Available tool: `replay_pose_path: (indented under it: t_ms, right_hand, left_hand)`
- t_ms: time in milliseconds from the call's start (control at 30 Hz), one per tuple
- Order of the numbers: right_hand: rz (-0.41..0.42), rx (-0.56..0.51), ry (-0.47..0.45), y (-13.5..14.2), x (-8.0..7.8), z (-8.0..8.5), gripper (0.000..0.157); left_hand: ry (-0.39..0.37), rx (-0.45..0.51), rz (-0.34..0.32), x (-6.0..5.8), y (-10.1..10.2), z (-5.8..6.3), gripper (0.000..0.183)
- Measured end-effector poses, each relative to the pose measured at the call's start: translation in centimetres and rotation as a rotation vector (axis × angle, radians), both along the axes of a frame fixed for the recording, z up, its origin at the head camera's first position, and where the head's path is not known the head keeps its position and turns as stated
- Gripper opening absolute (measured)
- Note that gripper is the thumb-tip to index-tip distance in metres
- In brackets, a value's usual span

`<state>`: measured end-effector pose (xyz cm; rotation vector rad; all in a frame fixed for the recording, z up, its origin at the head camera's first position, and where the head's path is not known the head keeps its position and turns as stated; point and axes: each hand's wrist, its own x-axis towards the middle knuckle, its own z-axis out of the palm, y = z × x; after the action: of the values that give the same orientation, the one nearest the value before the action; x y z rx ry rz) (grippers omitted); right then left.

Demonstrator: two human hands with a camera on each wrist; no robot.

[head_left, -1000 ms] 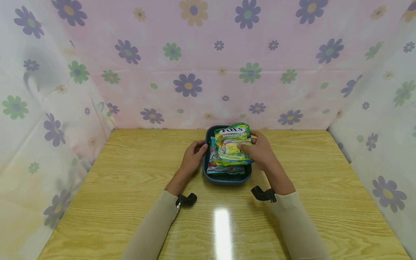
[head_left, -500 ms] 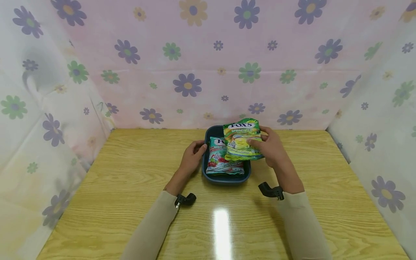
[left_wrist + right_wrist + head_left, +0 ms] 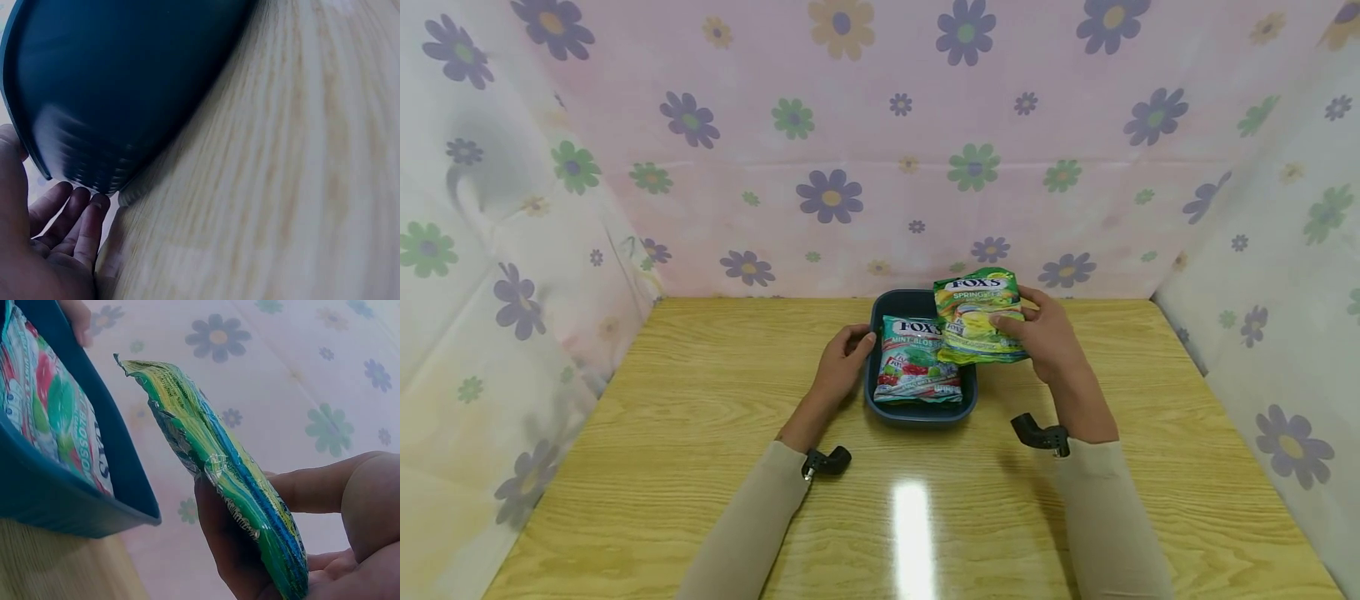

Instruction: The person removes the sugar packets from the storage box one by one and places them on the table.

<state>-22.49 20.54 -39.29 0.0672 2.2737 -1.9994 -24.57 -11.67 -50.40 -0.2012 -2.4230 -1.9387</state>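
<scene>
My right hand (image 3: 1051, 337) pinches a green and yellow Fox's Spring Tea candy bag (image 3: 977, 321) by its right side, thumb on the front and fingers behind. The bag is held up over the right rim of a dark blue plastic basket (image 3: 917, 417); the right wrist view shows it edge-on, beside the basket. Inside the basket lies a teal Fox's Mint Blossom candy bag (image 3: 910, 367), its upper right corner hidden by the held bag in the head view. My left hand (image 3: 842, 362) holds the basket's left side, thumb at the rim and fingertips against the outer wall (image 3: 94, 169).
The basket stands on a wood-grain table (image 3: 722, 400), near its back edge. A flowered cloth (image 3: 737, 167) hangs behind and along both sides. Black wrist mounts (image 3: 1041, 433) sit on both forearms. A light reflection shows on the table in front.
My right hand has moved the Spring Tea bag right and slightly up, uncovering most of the Mint Blossom bag. My left hand stays at the basket's left side.
</scene>
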Motion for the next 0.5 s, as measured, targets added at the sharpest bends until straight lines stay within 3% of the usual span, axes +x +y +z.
replay_pose_path:
  t_ms: [500]
  right_hand:
    - [-0.067, 0.023, 0.009, 2.2, -0.3, -0.7, 0.078]
  left_hand:
    - [-0.004, 0.004, 0.003, 0.1, 0.0, 0.0, 0.044]
